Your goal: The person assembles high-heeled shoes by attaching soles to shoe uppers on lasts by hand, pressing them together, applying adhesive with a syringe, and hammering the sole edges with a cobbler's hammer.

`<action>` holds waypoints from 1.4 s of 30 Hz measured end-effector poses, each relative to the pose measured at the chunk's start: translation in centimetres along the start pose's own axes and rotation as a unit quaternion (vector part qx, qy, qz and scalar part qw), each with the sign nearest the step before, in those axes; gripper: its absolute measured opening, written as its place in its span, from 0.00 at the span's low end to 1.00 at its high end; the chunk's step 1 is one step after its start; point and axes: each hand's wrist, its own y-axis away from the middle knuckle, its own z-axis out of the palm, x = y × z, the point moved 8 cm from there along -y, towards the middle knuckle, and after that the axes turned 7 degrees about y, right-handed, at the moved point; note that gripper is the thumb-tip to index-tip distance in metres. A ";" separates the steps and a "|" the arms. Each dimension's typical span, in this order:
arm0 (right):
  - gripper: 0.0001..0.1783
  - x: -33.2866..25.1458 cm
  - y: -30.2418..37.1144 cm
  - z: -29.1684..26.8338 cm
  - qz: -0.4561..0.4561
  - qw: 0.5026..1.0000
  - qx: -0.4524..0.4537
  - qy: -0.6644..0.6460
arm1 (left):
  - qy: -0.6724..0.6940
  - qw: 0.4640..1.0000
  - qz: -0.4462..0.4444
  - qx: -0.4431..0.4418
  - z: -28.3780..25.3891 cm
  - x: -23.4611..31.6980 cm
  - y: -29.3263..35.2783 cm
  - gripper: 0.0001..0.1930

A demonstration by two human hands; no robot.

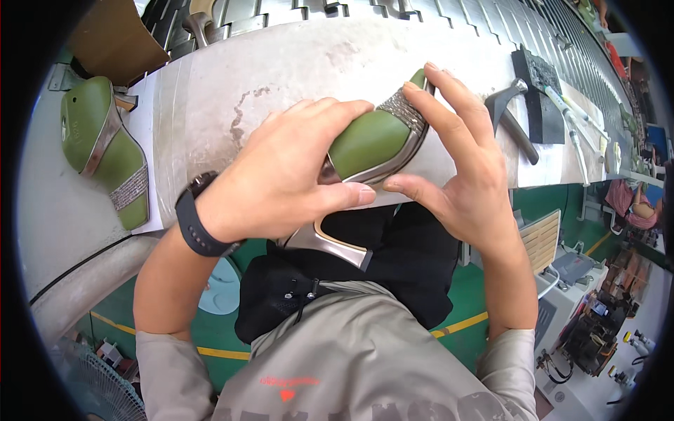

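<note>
A high-heeled sandal (368, 144) with a green insole, a glittery toe strap and a metallic heel is held over the near edge of the workbench. My left hand (302, 161) wraps round its middle, thumb along the near side, and hides part of the upper. The heel points down toward my lap. At the toe end my right hand (456, 140) has its fingers apart, fingertips at the toe strap and thumb stretched toward the sole edge. A similar green sandal (130, 161) lies on the left end of the bench.
A hammer (516, 119) rests against a black block (540, 91) on the right, beside several slim brushes or pens (572, 119). Behind the workbench (210, 105) runs a slatted metal conveyor (351, 10) carrying another heeled shoe (200, 21). A fan (98, 379) stands at lower left.
</note>
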 end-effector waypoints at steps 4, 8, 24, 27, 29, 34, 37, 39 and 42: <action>0.48 0.1 -1.2 0.1 0.059 0.996 -0.053 -0.036 | 0.016 0.999 -0.015 0.034 0.1 0.4 -0.5 0.35; 0.44 1.2 -0.7 0.0 0.047 0.998 -0.013 -0.030 | -0.008 0.999 -0.014 0.032 0.0 0.1 0.2 0.36; 0.22 9.7 7.0 -1.5 0.160 0.975 0.113 0.109 | -0.064 0.995 -0.022 -0.078 1.5 0.9 -3.0 0.55; 0.30 0.5 8.2 -2.1 0.068 0.994 0.081 -0.003 | -0.044 0.993 -0.020 -0.105 1.5 0.6 -3.3 0.53; 0.30 -2.2 10.0 -1.2 0.078 0.987 0.068 -0.122 | -0.033 0.992 -0.019 -0.120 1.2 0.7 -3.4 0.53; 0.25 -3.1 9.6 1.2 0.065 0.964 0.157 -0.205 | -0.024 0.986 -0.037 -0.160 1.8 0.9 -3.8 0.51; 0.20 -2.6 10.1 2.0 0.077 0.949 0.171 -0.253 | -0.045 0.990 -0.009 -0.135 2.0 0.9 -3.7 0.47; 0.21 -2.6 9.9 2.0 0.075 0.953 0.158 -0.249 | -0.056 0.991 0.002 -0.124 1.9 1.1 -3.5 0.45; 0.22 -2.3 9.4 1.7 0.072 0.958 0.136 -0.240 | -0.047 0.992 0.008 -0.120 2.0 1.1 -3.7 0.45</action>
